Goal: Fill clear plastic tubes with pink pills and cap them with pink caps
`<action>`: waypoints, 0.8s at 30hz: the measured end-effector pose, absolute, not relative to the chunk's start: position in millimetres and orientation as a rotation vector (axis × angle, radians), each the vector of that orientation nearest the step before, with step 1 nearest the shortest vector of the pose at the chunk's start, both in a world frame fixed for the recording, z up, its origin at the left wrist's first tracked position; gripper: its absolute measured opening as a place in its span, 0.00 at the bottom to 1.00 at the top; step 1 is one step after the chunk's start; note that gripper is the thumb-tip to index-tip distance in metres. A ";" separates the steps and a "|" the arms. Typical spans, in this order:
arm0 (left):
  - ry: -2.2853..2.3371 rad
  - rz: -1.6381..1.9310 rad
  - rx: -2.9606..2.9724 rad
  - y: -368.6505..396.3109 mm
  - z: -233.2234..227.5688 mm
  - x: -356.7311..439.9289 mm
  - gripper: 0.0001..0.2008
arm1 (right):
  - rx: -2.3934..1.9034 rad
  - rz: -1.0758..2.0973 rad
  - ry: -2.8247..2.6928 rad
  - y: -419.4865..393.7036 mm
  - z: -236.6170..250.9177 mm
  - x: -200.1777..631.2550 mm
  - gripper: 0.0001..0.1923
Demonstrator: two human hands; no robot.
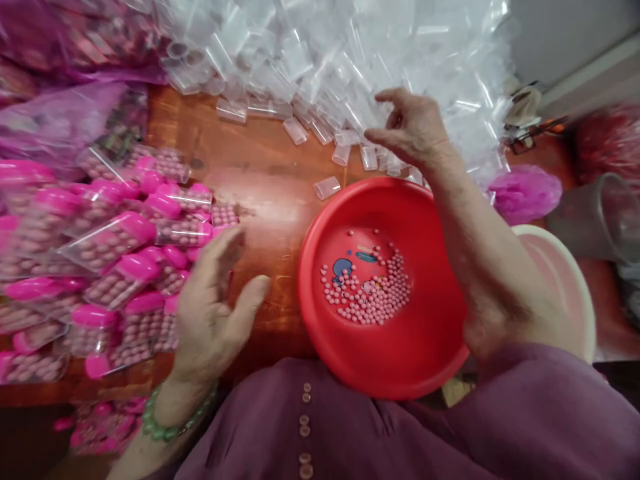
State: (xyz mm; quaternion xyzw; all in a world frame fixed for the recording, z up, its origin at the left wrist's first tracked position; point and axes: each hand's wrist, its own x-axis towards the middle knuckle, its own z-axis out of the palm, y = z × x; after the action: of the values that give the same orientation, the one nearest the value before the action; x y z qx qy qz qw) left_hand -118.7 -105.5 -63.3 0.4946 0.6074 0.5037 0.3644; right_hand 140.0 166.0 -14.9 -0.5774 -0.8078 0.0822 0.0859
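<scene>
My left hand (213, 310) hovers open over the wooden table (260, 167), its fingers beside a pile of clear tubes with pink caps (115, 260) filled with pink beads. My right hand (407, 127) reaches past the red bowl (430, 347) to the heap of empty clear tubes (325, 60), fingers curled and apart, touching the tubes at the heap's edge; I see nothing gripped in it. Small pink beads (370, 293) lie in the bottom of the bowl.
Pink plastic bags (55, 120) lie at the far left. A pink bag (525, 193), a pale round basin (565, 280) and a clear container (600, 213) stand at the right. Loose empty tubes (327, 188) are scattered on the table beyond the bowl.
</scene>
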 end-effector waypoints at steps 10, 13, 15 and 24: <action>0.949 1.133 0.632 -96.4 -80.6 -42.6 0.30 | -1.553 0.636 -2.286 -0.2 -45.4 174.5 0.21; 0.955 1.174 0.644 -108.1 -71.1 -39.9 0.28 | -1.662 0.289 -2.310 -2.0 -71.6 189.5 0.19; 0.973 1.175 0.697 -116.1 -65.2 -40.1 0.27 | -1.680 0.082 -2.305 0.9 -79.4 197.2 0.17; 1.053 1.258 0.879 -131.7 -49.7 -40.7 0.28 | -1.788 0.144 -2.214 -44.5 -79.5 223.5 0.15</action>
State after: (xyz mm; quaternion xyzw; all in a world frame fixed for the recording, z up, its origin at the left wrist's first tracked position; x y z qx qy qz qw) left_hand -40.7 -131.7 -49.7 0.3788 0.4539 0.5422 0.5971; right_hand 223.5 -44.5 -79.5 -0.6209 -0.7687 0.0499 0.1452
